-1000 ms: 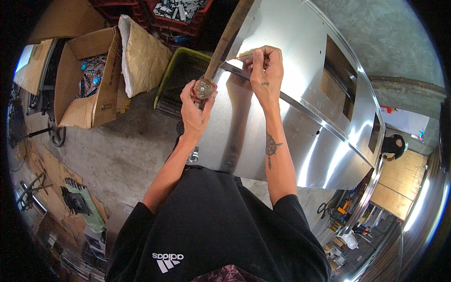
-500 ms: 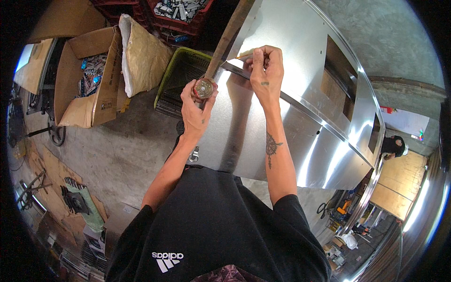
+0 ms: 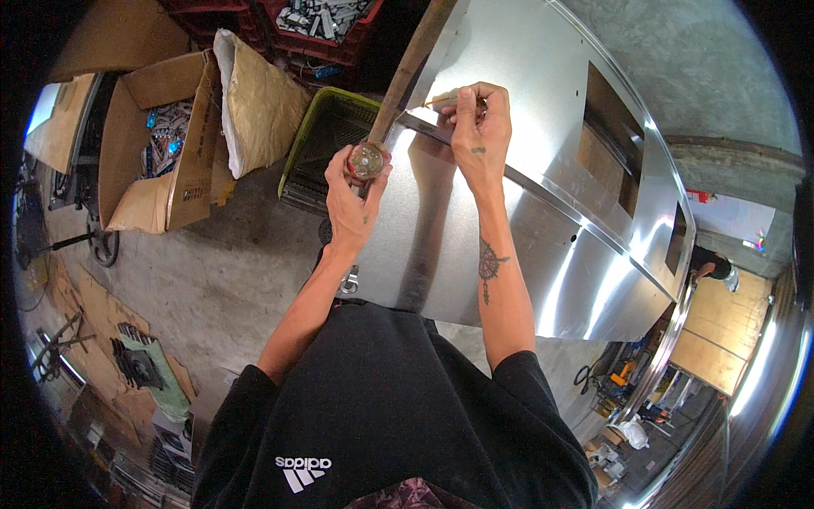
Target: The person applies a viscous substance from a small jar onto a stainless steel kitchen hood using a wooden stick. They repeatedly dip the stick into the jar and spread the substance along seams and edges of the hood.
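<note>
My left hand is closed around a small round glass jar, clear on top with red on its side. The jar sits beside the near end of a wooden beam. Pinched in my right hand is a thin brush-like stick with a yellowish tip pointing left. Its tip is close to the corner of the folded seam on a large shiny sheet-metal panel; whether it touches, I cannot tell. Both forearms reach up over the panel.
Left of the panel stand a green plastic basket, a stuffed sack and a cardboard box of small metal parts. Red crates are at the back. The panel has rectangular cutouts. Another person is at far right.
My hands, the jar and the stick stay almost in place, with the stick's tip slightly further left. At far right, the other person has shifted position and bent over.
</note>
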Tool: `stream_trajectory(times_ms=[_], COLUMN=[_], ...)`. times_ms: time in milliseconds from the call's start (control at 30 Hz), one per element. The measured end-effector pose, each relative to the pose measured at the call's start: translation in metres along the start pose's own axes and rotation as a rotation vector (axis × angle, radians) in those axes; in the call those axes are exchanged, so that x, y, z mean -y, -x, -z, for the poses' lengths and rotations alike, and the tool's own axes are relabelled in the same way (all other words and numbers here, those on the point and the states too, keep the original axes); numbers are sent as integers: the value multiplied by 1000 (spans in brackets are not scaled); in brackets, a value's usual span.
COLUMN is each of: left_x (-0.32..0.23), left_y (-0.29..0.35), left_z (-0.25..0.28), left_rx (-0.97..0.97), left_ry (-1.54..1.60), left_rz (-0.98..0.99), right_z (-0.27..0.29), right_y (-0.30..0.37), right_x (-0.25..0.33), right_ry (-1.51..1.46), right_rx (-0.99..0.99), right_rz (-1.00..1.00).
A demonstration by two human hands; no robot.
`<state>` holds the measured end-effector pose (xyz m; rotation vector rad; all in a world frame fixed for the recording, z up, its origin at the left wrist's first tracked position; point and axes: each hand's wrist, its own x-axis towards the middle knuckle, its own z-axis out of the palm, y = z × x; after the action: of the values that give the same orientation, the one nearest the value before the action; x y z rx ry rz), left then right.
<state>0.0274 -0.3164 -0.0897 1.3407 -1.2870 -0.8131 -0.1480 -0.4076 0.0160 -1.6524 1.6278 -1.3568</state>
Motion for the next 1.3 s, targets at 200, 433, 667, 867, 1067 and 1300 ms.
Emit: stream_trajectory(times_ms=[200,433,667,867,1067,1300], left_x=[5,7,6,5,3,5], left_y=[1,3,1,1,1,1], left_z=[-2,-4,-2,-2,-1,-3], left_rx=[-35,-49,-44,-28,-25,-31], left_ry=[-7,25,-26,70,26,49], left_rz=[-28,-15,-47,37,-15,19], right_z=[-4,-8,-14,-12,-12,-13], right_y=[15,27,15,15,16,16], right_x=[8,14,3,5,3,3], right_ry=[46,113,100,117,107,67], right_rx=[-64,-179,-139,-117,-118,-142], right_rz=[62,84,80,89,80,59])
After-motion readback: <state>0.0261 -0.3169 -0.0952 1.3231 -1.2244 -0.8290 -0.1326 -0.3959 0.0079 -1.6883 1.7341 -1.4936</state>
